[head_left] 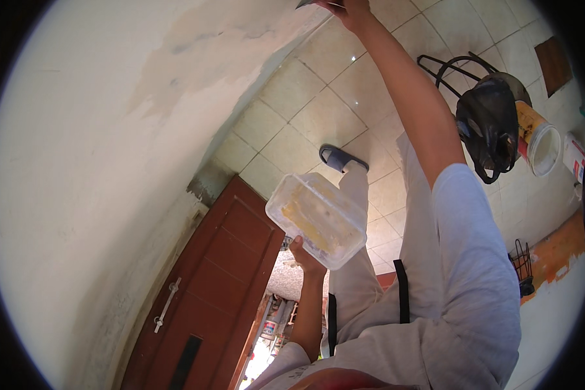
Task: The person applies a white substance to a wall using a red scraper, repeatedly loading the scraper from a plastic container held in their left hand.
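My left hand (307,261) is closed on the near edge of a clear plastic tub (335,218), with the thumb over its rim. The tub is tilted, and yellowish, pasty smears coat its inside. At the upper edge, my right hand (352,14) reaches far out along the wall. Its fingers are wrapped round what looks like a putty knife (304,4), a thin dark blade largely cut off by the picture's edge. Beside that hand, the pale wall (78,149) bears a beige patch (188,62) with grey marks.
A brown door (218,260) with a white handle stands at the lower left. On the tiled floor (325,52), to the right, are a black plastic bag (487,120) on a stool-like frame, a bucket (543,149) and a white container (574,156). My sandalled foot (341,158) is beyond the tub.
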Available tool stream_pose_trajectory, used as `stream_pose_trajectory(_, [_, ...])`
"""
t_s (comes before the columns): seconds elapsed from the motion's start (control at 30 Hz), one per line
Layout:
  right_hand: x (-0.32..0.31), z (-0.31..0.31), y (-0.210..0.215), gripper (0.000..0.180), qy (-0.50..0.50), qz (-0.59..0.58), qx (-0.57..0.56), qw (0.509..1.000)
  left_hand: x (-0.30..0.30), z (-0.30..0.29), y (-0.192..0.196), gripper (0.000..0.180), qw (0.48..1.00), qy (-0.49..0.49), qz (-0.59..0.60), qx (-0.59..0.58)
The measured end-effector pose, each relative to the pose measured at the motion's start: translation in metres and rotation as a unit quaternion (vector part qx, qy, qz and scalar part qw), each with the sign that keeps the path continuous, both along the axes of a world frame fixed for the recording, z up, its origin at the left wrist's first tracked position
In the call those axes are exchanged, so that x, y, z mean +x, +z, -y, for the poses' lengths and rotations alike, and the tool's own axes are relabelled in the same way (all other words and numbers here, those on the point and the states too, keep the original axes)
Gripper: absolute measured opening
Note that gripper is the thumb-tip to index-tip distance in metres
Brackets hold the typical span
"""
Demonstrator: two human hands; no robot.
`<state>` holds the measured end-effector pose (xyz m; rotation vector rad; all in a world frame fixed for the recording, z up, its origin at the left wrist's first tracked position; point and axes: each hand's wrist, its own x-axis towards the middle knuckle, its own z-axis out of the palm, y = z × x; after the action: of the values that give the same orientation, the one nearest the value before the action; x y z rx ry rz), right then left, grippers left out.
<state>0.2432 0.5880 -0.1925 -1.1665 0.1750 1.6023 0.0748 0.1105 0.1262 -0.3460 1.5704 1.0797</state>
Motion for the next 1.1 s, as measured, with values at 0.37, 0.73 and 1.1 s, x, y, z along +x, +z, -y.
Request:
stream_pose_trajectory(0.37, [-0.032, 0.066, -0.032, 0.027, 0.152, 0.248, -0.005, 0.957, -0.002, 0.007, -0.007, 0.079, 1.0, 0.024, 0.005, -0.007])
stream_pose_trajectory(0.73, [-0.031, 0.073, 0.117, 0.014, 0.055, -0.034, 0.049, 0.997, 0.006, -0.014, 0.003, 0.081, 1.0, 0.018, 0.001, 0.014])
stream_pose_trajectory(1.1, [-0.003, 0.008, 0.019, 0.02, 0.107, -0.012, 0.034, 0.994, 0.023, -0.013, -0.008, 0.082, 1.0, 0.006, 0.018, -0.017])
